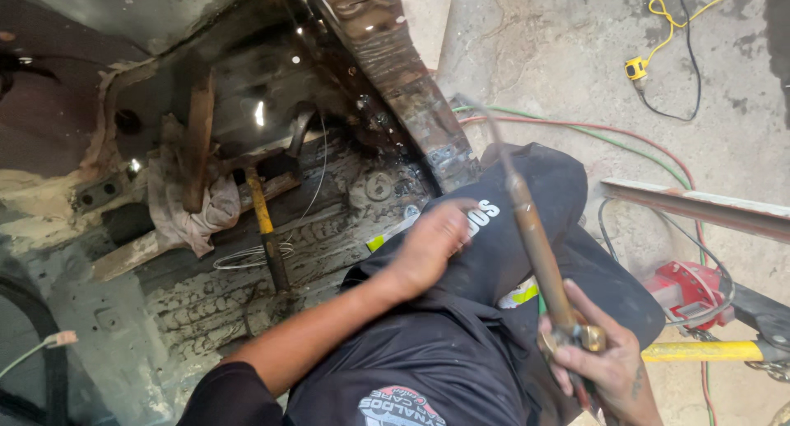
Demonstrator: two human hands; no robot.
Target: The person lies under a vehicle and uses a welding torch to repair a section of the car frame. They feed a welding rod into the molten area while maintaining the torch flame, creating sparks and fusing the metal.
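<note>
Right hand (605, 362) gripped the brass valve body of one gas torch (531, 237), fingers wrapped closed around it. Torch long axis ran from that hand up and leftward, its thin tip ending near the rusted sill rail (411, 88). Left hand (432, 243) rested on the dark-trousered knee (510, 228), fingers curled loosely, holding nothing; blurred, so finger detail uncertain. Right hand alone on the torch; left hand nearer the corroded floor pan (247, 294). Counted: one hammer with yellow handle (263, 228) lying on the pan, one rag (193, 208), two hoses (592, 134), red and green, on the concrete.
</note>
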